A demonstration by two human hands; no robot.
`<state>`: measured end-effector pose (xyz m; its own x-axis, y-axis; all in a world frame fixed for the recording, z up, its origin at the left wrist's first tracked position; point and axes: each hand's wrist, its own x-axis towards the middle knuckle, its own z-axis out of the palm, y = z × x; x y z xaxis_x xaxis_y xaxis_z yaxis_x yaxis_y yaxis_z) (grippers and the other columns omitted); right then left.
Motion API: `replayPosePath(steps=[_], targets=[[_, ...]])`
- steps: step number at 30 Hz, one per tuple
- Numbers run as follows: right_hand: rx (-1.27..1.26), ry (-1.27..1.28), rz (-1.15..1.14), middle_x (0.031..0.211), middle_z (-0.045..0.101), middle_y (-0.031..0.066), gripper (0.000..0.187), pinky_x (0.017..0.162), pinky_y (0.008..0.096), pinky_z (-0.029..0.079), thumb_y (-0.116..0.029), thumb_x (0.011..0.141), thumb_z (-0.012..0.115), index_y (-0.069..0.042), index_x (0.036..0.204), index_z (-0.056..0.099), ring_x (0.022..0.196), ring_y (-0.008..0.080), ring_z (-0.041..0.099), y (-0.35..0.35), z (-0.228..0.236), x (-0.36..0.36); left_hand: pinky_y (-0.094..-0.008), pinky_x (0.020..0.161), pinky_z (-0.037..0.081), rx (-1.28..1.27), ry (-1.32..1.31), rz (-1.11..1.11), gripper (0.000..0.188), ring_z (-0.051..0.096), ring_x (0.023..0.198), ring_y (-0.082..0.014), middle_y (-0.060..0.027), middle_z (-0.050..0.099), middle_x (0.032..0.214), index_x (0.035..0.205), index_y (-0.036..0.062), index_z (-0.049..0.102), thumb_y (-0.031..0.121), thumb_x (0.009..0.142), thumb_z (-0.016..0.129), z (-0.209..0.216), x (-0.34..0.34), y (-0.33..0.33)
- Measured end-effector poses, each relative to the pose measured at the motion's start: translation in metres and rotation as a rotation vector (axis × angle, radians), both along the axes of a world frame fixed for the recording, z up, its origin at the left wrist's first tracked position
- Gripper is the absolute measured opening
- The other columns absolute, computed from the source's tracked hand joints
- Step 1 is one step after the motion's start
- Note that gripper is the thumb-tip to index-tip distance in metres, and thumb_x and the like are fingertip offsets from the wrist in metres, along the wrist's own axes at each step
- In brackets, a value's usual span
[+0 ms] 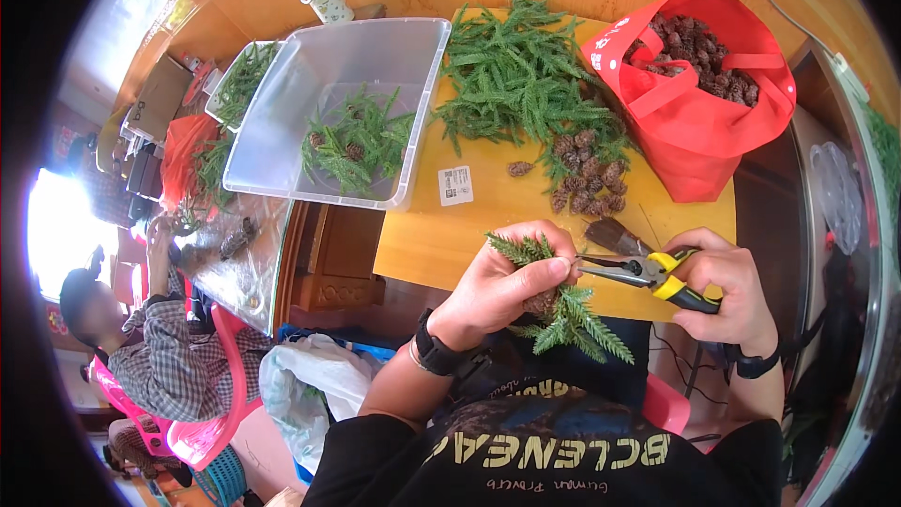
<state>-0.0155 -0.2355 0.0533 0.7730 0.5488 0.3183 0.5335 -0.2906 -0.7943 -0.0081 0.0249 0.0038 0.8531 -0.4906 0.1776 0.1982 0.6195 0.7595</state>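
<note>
My left hand (514, 284) is closed around an artificial pine sprig (584, 327), whose green needles stick out on both sides of the fist. Part of a brown pine cone (542, 304) shows under the fingers. My right hand (727, 286) grips yellow-and-black long-nose pliers (671, 280). The tips of the pliers reach the left thumb and forefinger; whether they pinch a wire there is too small to tell. Just behind the pliers a dark-bristled brush (615, 237) lies on the yellow table (427, 249).
Loose pine cones (589, 169) and a heap of green sprigs (521, 75) lie farther back. A red bag (690, 131) of cones stands at right. Left are a clear plastic bin (272, 145) with finished-looking sprigs and a white label (456, 186). Another person (188, 357) works at far left.
</note>
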Motion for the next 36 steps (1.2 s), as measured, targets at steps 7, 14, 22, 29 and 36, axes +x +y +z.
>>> replayPosePath(steps=[7, 14, 22, 29, 36], targets=[[-0.044, 0.107, 0.005, 0.065, 0.057, 0.0072, 0.027, 0.078, 0.0368, 0.048, -0.008, 0.056, 0.073, -0.005, 0.061, 0.048, 0.083, 0.0319, 0.060, -0.001, 0.003, -0.001, -0.0245, 0.071, 0.044, -0.014, 0.008, -0.039, 0.007, 0.054, 0.080, -0.0094, -0.0042, 0.059, 0.084, 0.090, 0.0017, 0.056, 0.007, 0.086, 0.058, 0.002, -0.001, 0.000], [0.024, 0.183, 0.050, 0.069, 0.065, 0.0079, 0.029, 0.079, 0.0389, 0.047, -0.022, 0.064, 0.070, -0.007, 0.061, 0.045, 0.072, 0.0294, 0.059, -0.003, -0.005, -0.001, -0.0324, 0.066, 0.041, 0.111, -0.081, 0.007, 0.010, 0.052, 0.075, -0.0210, -0.0115, 0.056, 0.076, 0.083, 0.0031, 0.053, 0.011, 0.083, 0.059, 0.003, 0.001, 0.000], [-0.020, 0.157, 0.047, 0.064, 0.062, 0.0074, 0.028, 0.074, 0.0370, 0.048, -0.020, 0.065, 0.069, -0.006, 0.060, 0.045, 0.068, 0.0283, 0.059, -0.006, -0.005, -0.006, -0.0338, 0.064, 0.042, 0.151, -0.144, -0.002, 0.011, 0.053, 0.073, -0.0224, -0.0116, 0.057, 0.075, 0.082, 0.0033, 0.052, 0.011, 0.082, 0.060, 0.006, 0.003, 0.001], [0.026, 0.125, -0.020, 0.058, 0.054, 0.0053, 0.027, 0.082, 0.0391, 0.047, -0.012, 0.060, 0.072, -0.005, 0.060, 0.046, 0.064, 0.0264, 0.056, -0.001, 0.000, -0.009, -0.0288, 0.063, 0.041, 0.274, -0.178, 0.072, 0.016, 0.052, 0.072, -0.0174, -0.0110, 0.057, 0.078, 0.083, 0.0019, 0.053, 0.015, 0.084, 0.061, 0.012, 0.002, 0.003], [-0.017, 0.049, -0.020, 0.065, 0.061, 0.0071, 0.028, 0.076, 0.0389, 0.048, -0.022, 0.062, 0.070, -0.007, 0.061, 0.047, 0.073, 0.0295, 0.059, -0.005, -0.003, -0.009, -0.0259, 0.064, 0.041, 0.330, -0.235, 0.154, 0.027, 0.052, 0.072, -0.0142, -0.0100, 0.058, 0.079, 0.085, 0.0007, 0.054, 0.020, 0.078, 0.071, 0.017, -0.001, 0.003]])
